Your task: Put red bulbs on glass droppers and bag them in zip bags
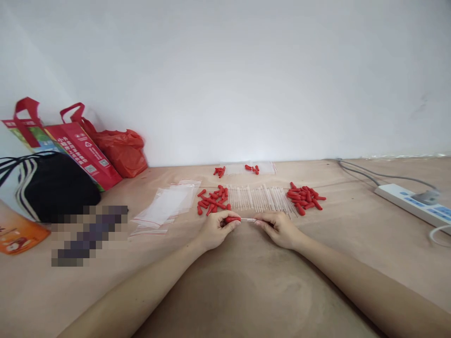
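Observation:
My left hand (214, 231) is closed, pinching a red rubber dropper bulb (232, 219) between thumb and fingers. From the right, my right hand (282, 230) grips a thin clear glass dropper tube (248, 219). The tube's near end meets the bulb's mouth; how deep it sits inside I cannot tell. Just beyond my hands lies a row of clear glass tubes (259, 198), side by side. Loose red bulbs (213, 199) are heaped at the row's left, and another heap of red bulbs (306, 197) is at its right.
Clear zip bags (169, 204) lie flat at left. Farther back, another bag (234, 168) has red bulbs around it. Shopping bags (82, 150), a red plastic bag (121, 150) and a black bag (59, 188) stand far left. A white power strip (405, 197) with cables is at right.

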A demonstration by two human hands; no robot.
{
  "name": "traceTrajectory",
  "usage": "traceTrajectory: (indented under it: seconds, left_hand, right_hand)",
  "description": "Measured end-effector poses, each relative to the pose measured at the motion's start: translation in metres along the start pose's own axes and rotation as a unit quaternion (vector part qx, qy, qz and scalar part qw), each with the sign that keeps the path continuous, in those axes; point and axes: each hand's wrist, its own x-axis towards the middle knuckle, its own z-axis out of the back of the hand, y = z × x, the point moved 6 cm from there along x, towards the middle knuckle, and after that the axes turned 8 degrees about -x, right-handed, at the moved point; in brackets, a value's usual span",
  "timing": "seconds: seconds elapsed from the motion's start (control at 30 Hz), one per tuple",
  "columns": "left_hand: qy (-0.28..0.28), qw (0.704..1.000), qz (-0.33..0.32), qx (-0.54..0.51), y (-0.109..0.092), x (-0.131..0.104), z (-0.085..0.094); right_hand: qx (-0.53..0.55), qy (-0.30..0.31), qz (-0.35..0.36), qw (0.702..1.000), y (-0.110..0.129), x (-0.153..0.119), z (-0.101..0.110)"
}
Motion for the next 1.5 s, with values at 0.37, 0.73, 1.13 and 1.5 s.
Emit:
traceTrajectory:
  seconds: [0.37, 0.73, 1.13, 1.5]
  left_hand:
    - [0.003, 0.999, 0.031, -0.037, 0.003, -0.002, -0.006]
    - [-0.013, 0.999, 0.016, -0.041, 0.0, -0.002, -0.006]
    - [-0.002, 1.0, 0.021, -0.021, 0.0, -0.003, -0.007]
    - [0.023, 1.0, 0.004, 0.02, -0.008, -0.002, -0.007]
  right_hand:
    - [-0.023, 0.004, 0.02, 1.0, 0.007, 0.002, 0.0]
    - [-0.025, 0.012, 0.012, 1.0, 0.01, 0.004, -0.003]
    - [-0.02, 0.02, 0.016, 0.999, 0.01, 0.007, -0.003]
    - [-0.005, 0.032, 0.024, 0.999, 0.01, 0.006, -0.002]
